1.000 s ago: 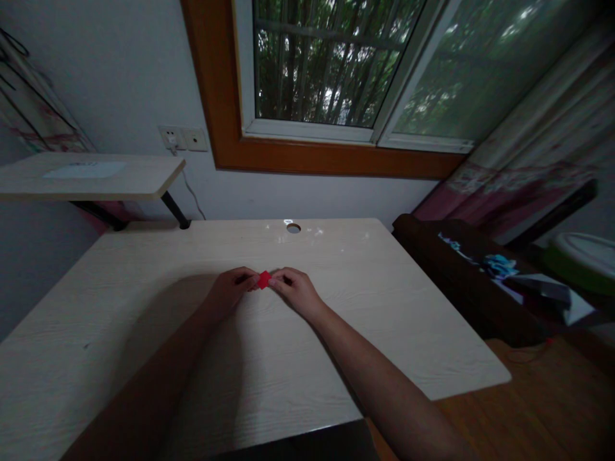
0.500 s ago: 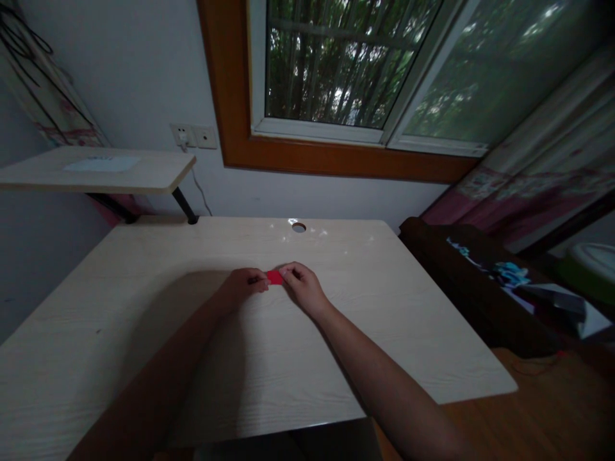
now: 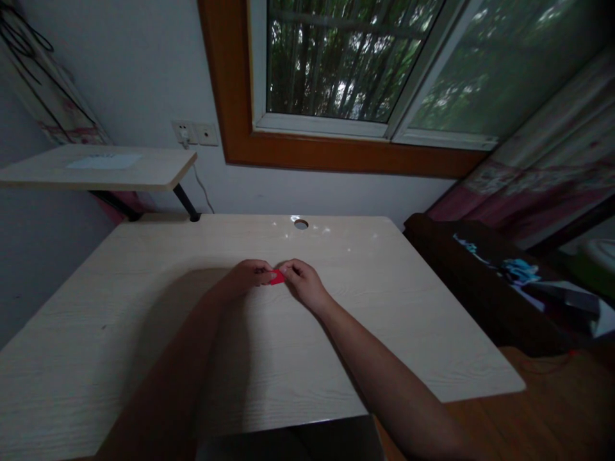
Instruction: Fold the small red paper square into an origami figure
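A small red piece of paper (image 3: 277, 277) lies between my two hands near the middle of the pale wooden desk (image 3: 144, 307). My left hand (image 3: 247, 276) pinches its left side with curled fingers. My right hand (image 3: 302, 284) pinches its right side, fingertips pressed together on it. Most of the red paper is hidden by my fingers.
A round cable hole (image 3: 301, 223) sits at the desk's far edge. A raised shelf (image 3: 96, 168) juts out at the left under wall sockets (image 3: 195, 133). A dark piece of furniture (image 3: 461, 269) with cluttered items stands to the right, below a window (image 3: 336, 64).
The red paper showed as a diamond between my fingertips; now my hands have closed in on it and less of it shows. The view has shifted slightly.
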A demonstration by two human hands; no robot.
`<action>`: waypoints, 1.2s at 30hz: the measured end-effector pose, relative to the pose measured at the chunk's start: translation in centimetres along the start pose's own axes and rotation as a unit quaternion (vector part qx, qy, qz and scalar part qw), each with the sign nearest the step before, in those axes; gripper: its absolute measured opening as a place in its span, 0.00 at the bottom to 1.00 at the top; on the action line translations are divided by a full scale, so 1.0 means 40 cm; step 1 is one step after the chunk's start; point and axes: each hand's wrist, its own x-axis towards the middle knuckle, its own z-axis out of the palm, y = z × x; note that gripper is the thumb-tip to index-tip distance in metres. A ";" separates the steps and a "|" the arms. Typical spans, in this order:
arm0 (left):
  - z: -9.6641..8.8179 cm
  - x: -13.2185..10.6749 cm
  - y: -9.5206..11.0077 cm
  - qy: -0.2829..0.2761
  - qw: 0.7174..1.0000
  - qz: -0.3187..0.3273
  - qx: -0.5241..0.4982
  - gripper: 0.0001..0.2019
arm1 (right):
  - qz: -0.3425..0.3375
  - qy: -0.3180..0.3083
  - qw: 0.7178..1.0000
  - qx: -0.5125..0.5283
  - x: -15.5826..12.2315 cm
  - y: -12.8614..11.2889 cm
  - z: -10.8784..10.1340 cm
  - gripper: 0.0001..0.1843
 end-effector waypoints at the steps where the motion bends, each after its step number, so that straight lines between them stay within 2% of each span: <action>1: 0.001 -0.001 -0.001 0.003 1.000 0.004 0.005 0.15 | -0.001 -0.002 1.000 -0.004 0.000 -0.002 0.000 0.12; 8: -0.008 -0.005 -0.004 0.042 0.999 0.003 0.006 0.14 | -0.006 0.012 1.000 -0.023 -0.001 -0.024 0.003 0.12; 13: -0.007 -0.004 -0.002 0.068 0.997 0.009 -0.038 0.15 | -0.051 -0.018 0.997 -0.062 0.001 -0.034 0.002 0.11; 17: -0.002 -0.006 0.007 0.083 0.996 0.008 -0.041 0.14 | -0.060 -0.017 0.997 -0.051 0.003 -0.025 0.003 0.12; 28: -0.003 -0.011 0.019 0.053 0.998 0.020 -0.007 0.12 | -0.021 -0.005 0.999 -0.030 0.008 -0.009 0.008 0.12; 36: -0.002 -0.011 0.012 0.063 0.998 0.012 0.006 0.13 | 0.010 0.011 1.000 0.022 0.006 0.000 0.013 0.10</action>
